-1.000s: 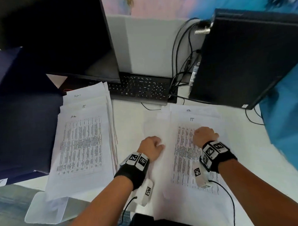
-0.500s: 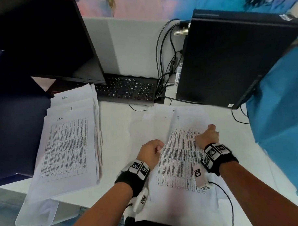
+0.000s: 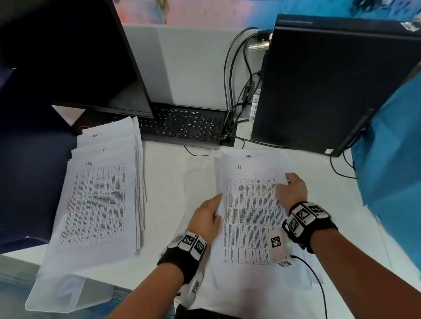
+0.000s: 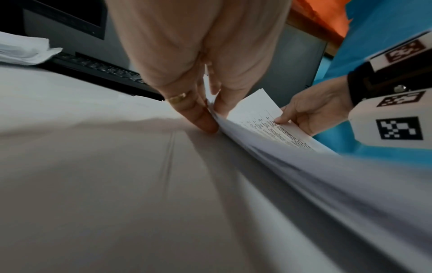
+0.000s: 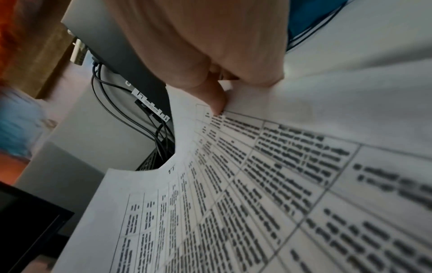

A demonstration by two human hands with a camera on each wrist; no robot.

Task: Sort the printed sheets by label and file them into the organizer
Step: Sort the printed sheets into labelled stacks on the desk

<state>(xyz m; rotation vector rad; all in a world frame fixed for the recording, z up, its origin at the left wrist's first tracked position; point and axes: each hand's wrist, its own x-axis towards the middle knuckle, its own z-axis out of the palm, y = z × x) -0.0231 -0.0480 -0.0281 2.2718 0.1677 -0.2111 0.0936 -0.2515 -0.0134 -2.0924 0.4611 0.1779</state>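
A printed sheet marked "IT" (image 3: 251,205) tops the right-hand pile on the white desk; a sheet marked "HR" (image 3: 248,156) peeks out behind it. My left hand (image 3: 208,216) pinches the sheet's left edge, thumb and fingers (image 4: 205,123) closed on the paper. My right hand (image 3: 291,190) pinches its right edge, thumb (image 5: 216,99) pressed on top. The sheet (image 5: 233,184) bows upward between both hands. A second pile (image 3: 98,201) lies at the left, its staggered top sheets labelled "HR", "IT" and one unclear word. No organizer is clearly visible.
A black keyboard (image 3: 187,126) and monitor (image 3: 65,57) stand behind the piles. A black computer tower (image 3: 328,83) with trailing cables (image 3: 235,87) is at the back right. A dark blue panel (image 3: 21,166) borders the left, blue fabric (image 3: 401,176) the right.
Both hands went from lying on the right pile to pinching the edges of the top "IT" sheet, which has lifted and straightened. The view shifted.
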